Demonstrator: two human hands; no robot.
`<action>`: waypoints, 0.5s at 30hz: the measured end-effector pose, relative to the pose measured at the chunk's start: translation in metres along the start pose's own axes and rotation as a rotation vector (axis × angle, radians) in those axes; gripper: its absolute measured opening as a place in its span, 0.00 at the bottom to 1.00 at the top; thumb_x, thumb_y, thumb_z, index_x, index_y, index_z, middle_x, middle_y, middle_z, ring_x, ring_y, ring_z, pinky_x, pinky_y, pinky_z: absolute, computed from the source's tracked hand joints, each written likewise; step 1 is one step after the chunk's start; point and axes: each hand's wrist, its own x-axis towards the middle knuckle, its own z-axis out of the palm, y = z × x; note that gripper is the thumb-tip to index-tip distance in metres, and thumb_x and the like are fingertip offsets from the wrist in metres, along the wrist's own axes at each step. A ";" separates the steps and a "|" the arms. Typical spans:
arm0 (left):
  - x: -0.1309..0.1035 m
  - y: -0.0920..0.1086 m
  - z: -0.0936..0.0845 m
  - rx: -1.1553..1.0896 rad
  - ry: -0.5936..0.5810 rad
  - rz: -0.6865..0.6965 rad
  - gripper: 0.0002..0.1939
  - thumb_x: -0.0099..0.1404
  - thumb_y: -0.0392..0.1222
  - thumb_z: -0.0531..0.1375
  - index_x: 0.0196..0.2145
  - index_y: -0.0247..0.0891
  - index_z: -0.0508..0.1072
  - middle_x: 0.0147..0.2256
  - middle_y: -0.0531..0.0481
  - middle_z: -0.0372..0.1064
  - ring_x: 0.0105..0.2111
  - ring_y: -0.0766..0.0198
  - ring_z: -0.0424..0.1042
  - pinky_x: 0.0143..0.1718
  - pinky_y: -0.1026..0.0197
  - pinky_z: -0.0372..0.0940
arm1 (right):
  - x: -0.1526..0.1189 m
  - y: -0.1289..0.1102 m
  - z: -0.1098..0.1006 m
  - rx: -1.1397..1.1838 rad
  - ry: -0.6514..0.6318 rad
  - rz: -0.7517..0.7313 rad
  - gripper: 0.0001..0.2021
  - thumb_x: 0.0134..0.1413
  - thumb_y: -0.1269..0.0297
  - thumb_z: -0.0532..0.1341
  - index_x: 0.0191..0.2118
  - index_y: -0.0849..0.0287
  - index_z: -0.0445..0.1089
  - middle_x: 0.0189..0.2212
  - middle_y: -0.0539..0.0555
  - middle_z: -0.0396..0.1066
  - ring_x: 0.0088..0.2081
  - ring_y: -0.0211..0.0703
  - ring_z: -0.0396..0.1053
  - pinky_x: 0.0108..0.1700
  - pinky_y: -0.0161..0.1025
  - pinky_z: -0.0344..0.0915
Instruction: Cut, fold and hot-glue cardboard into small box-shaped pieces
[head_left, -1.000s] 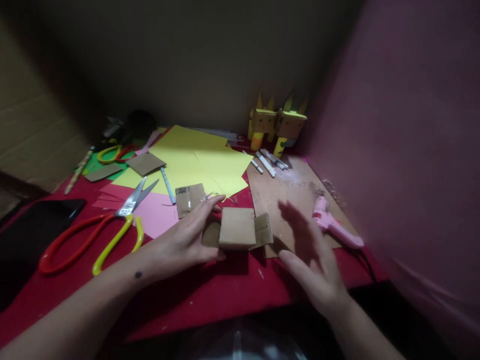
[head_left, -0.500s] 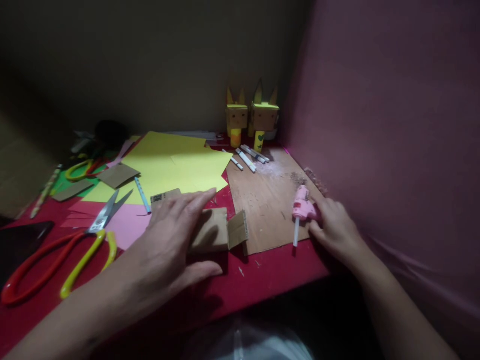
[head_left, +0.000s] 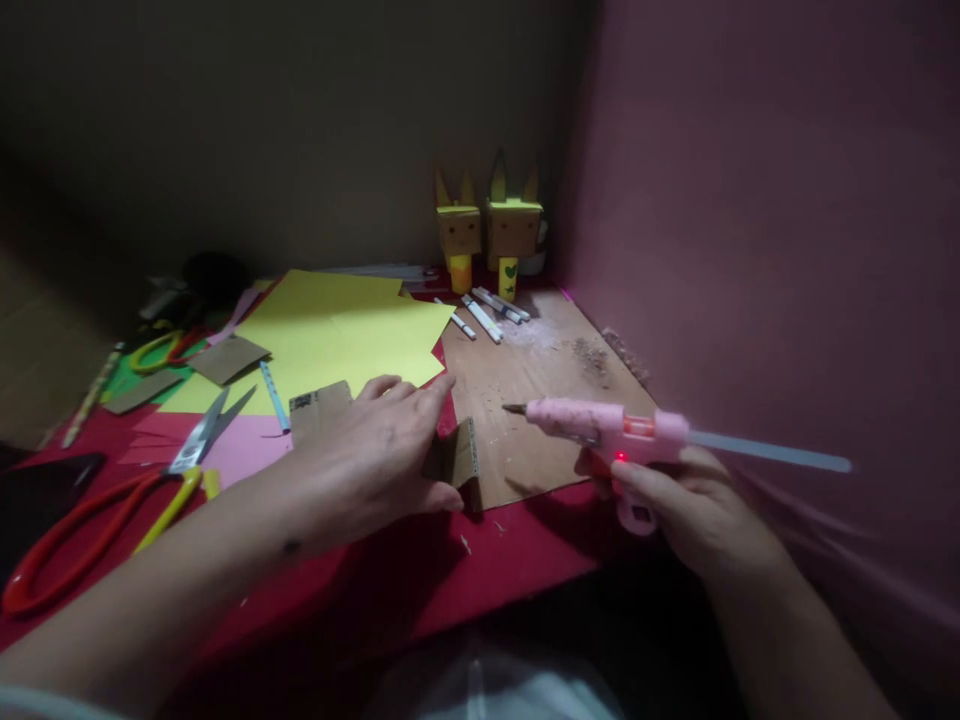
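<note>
A pink hot glue gun (head_left: 581,420) is in my right hand (head_left: 694,505), fingers wrapped around its handle. Its nozzle points left over the wooden board, a red light glows on its side, and a translucent glue stick (head_left: 780,453) juts from the back. My left hand (head_left: 375,435) lies over a folded piece of cardboard, thumb and fingers spread apart. Most of that piece is hidden under the palm; a cardboard flap (head_left: 462,455) shows to the right of the fingers, and a part with printed marks (head_left: 319,408) shows to the left.
Large scissors (head_left: 169,500) lie partly open at left, near a blue pencil (head_left: 274,397). Yellow paper (head_left: 330,330) spreads behind my left hand. Several markers (head_left: 484,318) rest on the wooden board (head_left: 540,370), with two cardboard figures (head_left: 514,235) standing behind. A pink surface (head_left: 750,250) rises at right.
My right hand has lifted the glue gun off the board and turned it so the nozzle points left. My left hand has moved right, farther over the folded cardboard.
</note>
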 end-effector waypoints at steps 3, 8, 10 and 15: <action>0.006 -0.002 -0.003 -0.057 -0.101 0.010 0.49 0.51 0.66 0.64 0.64 0.39 0.55 0.41 0.40 0.71 0.44 0.42 0.68 0.36 0.54 0.63 | 0.000 0.009 0.004 0.005 -0.011 0.081 0.09 0.56 0.56 0.64 0.37 0.52 0.79 0.32 0.53 0.77 0.32 0.45 0.72 0.31 0.39 0.68; 0.005 0.000 0.002 -0.019 -0.051 0.055 0.44 0.49 0.67 0.64 0.56 0.36 0.65 0.42 0.39 0.71 0.42 0.44 0.69 0.37 0.53 0.62 | 0.004 0.016 0.008 -0.007 -0.014 0.178 0.14 0.53 0.50 0.64 0.30 0.56 0.78 0.26 0.52 0.73 0.23 0.38 0.64 0.19 0.33 0.55; 0.004 0.002 0.004 0.001 -0.018 0.103 0.35 0.52 0.64 0.63 0.51 0.37 0.69 0.42 0.40 0.71 0.40 0.45 0.69 0.38 0.52 0.62 | 0.004 0.017 0.009 -0.004 -0.051 0.167 0.13 0.54 0.51 0.64 0.30 0.56 0.77 0.28 0.52 0.73 0.24 0.37 0.64 0.19 0.32 0.56; 0.006 0.007 0.006 0.052 -0.023 0.093 0.30 0.59 0.58 0.60 0.53 0.37 0.69 0.43 0.40 0.70 0.42 0.46 0.69 0.44 0.48 0.60 | 0.005 0.016 0.013 0.044 -0.049 0.207 0.15 0.53 0.49 0.63 0.28 0.57 0.76 0.24 0.51 0.68 0.21 0.35 0.58 0.18 0.32 0.54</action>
